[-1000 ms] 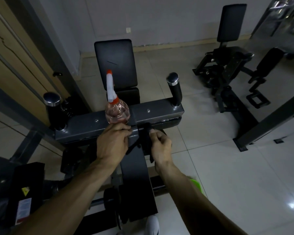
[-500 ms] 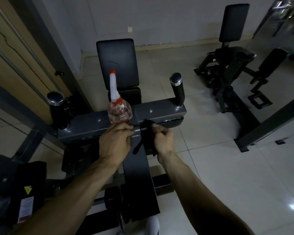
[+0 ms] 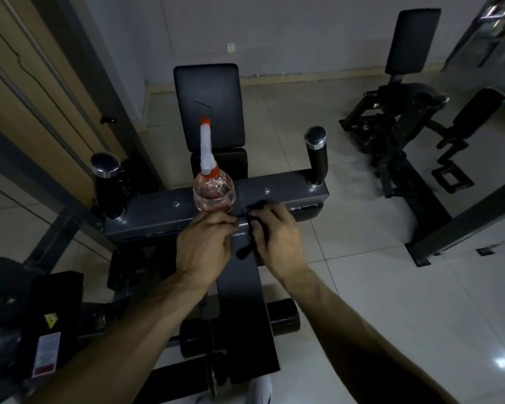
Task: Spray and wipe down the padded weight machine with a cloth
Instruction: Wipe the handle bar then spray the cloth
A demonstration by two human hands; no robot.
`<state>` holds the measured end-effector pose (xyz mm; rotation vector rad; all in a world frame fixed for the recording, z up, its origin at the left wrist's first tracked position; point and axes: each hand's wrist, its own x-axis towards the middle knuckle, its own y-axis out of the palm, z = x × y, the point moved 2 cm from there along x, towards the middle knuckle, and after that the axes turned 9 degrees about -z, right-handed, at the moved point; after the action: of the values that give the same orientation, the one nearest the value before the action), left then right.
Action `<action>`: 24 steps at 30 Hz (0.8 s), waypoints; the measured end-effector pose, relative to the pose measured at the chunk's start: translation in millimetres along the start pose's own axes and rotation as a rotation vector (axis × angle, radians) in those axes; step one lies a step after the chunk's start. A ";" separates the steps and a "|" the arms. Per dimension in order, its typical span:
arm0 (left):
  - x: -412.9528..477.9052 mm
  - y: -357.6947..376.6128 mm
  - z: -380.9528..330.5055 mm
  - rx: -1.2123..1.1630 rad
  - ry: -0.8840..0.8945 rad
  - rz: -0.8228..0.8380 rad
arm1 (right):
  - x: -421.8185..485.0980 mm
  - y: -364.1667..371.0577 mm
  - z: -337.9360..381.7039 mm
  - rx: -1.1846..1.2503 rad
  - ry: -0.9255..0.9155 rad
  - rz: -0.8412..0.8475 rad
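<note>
Head view: the dark cloth (image 3: 252,228) lies bunched on the front edge of the machine's grey crossbar (image 3: 158,212), gripped under the curled fingers (image 3: 270,217) of the right hand (image 3: 279,240), with a tail hanging off the bar. The left hand (image 3: 206,244) curls its fingers just beside the cloth; I cannot tell whether they pinch it. The spray bottle (image 3: 213,193) stands upright on the crossbar, just behind them
</note>
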<state>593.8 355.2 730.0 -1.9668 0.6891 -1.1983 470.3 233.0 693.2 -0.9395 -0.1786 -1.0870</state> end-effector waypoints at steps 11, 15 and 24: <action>-1.5 -0.5 -2.3 -0.033 -0.025 -0.023 | 6.1 -1.2 3.6 1.030 1.497 0.176; -3.7 1.9 0.2 -0.020 -0.007 -0.011 | -24.4 9.3 13.0 0.855 1.086 -0.199; -4.2 3.2 0.7 -0.005 0.001 -0.027 | 13.9 -2.4 -10.0 0.080 -0.001 0.162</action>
<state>592.4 356.6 725.0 -1.9858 0.6690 -1.2147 472.1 216.0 696.0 -0.8677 -0.1428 -0.9237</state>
